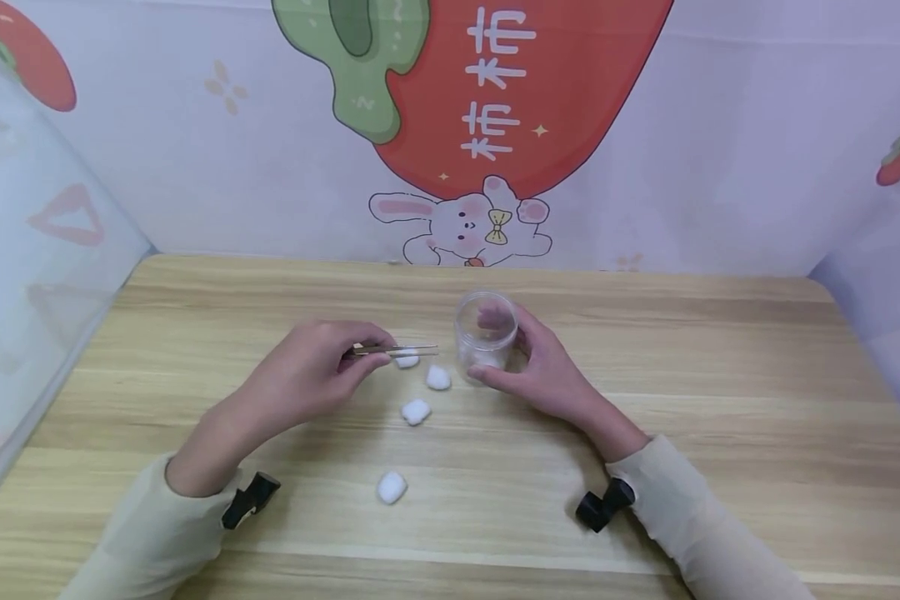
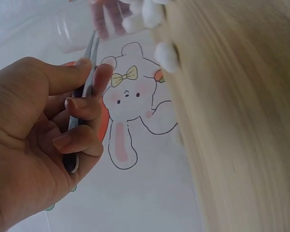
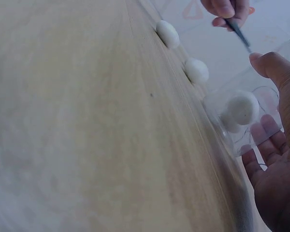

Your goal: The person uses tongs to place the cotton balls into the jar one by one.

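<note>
My left hand (image 1: 318,367) holds a pair of metal tweezers (image 2: 89,63) between thumb and fingers. Their tips stand slightly apart with nothing visible between them, above a white cotton ball (image 1: 407,359) and pointing toward the jar. Thumb and fingers of my right hand (image 1: 543,367) grip a clear, open-topped jar (image 1: 486,333) standing on the table. In the right wrist view a cotton ball (image 3: 243,107) shows at the jar; whether it lies inside I cannot tell. Nearer me lie more cotton balls, one beside the jar (image 1: 438,377), another below it (image 1: 416,412).
A separate cotton ball (image 1: 392,487) lies closest to me on the wooden table (image 1: 720,417). Behind the table hangs a printed cloth (image 1: 705,167) with a rabbit and a red fruit; more cloth hangs at both sides. Black wrist cameras (image 1: 251,500) sit on both sleeves.
</note>
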### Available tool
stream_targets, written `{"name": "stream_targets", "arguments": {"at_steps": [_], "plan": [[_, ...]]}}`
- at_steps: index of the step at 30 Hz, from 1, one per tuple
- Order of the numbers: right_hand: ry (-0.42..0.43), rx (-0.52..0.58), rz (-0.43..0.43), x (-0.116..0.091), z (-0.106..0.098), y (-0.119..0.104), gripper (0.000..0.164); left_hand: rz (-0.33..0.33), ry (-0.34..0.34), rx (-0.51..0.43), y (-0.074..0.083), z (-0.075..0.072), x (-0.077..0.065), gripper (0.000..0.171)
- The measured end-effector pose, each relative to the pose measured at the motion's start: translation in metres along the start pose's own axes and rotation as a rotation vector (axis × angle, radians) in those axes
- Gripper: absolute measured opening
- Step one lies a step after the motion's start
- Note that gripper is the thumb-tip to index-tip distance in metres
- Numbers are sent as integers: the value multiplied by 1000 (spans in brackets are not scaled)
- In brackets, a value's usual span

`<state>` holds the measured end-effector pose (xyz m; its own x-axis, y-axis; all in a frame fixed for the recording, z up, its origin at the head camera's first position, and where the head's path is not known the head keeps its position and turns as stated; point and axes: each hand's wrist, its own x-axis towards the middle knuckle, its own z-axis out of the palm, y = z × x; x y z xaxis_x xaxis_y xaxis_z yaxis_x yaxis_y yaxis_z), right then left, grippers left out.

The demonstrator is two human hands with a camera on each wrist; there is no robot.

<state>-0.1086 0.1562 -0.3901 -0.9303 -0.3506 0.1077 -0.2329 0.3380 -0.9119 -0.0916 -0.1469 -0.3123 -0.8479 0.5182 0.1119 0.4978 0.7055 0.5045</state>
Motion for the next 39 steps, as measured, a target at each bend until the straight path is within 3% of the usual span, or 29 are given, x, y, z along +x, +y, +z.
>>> {"name": "stream_targets", "arguments": {"at_steps": [7,18,39], "plan": [[-4,-2,-3,0,0,0,78,2,-68,34,-6,11,3,8],[-1,-9,-4,-1,0,-2,79,-49,-99,7,-14,17,6,10],[0,-8,-7,0,1,1,81,-20,-149,51,-21,25,7,10]]}}
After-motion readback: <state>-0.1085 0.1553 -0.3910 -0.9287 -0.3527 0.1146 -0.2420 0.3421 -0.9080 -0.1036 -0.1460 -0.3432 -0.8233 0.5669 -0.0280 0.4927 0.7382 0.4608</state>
